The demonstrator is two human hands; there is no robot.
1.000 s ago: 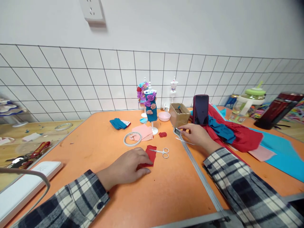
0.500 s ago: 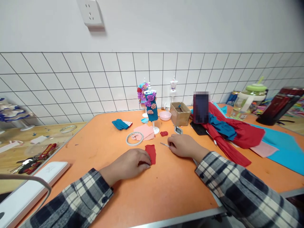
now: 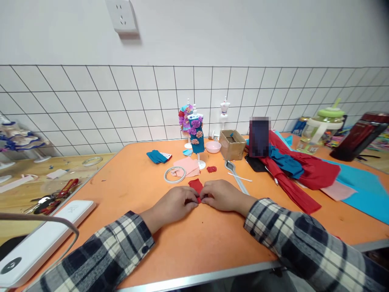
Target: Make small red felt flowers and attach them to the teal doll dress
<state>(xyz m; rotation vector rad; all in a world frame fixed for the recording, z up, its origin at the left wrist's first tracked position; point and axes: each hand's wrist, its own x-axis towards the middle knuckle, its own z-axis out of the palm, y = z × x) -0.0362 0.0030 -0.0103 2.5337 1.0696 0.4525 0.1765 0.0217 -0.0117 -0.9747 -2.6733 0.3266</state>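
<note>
On the orange table a small red crepe-like piece [image 3: 195, 185] lies between my hands, its near end pinched by both. My left hand [image 3: 177, 201] is closed on its left side, thumb and fingers together. From the right, my right hand [image 3: 223, 195] grips the same end, its fingertips almost touching the left ones. Beyond my right hand a thin white stick [image 3: 240, 177] lies across a long silver tool with a dark looped end [image 3: 230, 165]. A ring of white tape [image 3: 166, 179] and pink sheets [image 3: 191, 165] lie just past my left hand.
Behind stand a small dress form in blue with purple flowers [image 3: 197, 136], a pink bowl [image 3: 213, 147], a cardboard box [image 3: 232, 147] and a dark phone-like screen [image 3: 259, 138]. Red cloth-like material [image 3: 319, 174] spreads at right. A white power bank [image 3: 45, 243] with a cable lies left.
My right hand has put down the thin stick and moved left to the red piece, now pinching it. My left hand keeps its hold on the red piece. The view shifted slightly.
</note>
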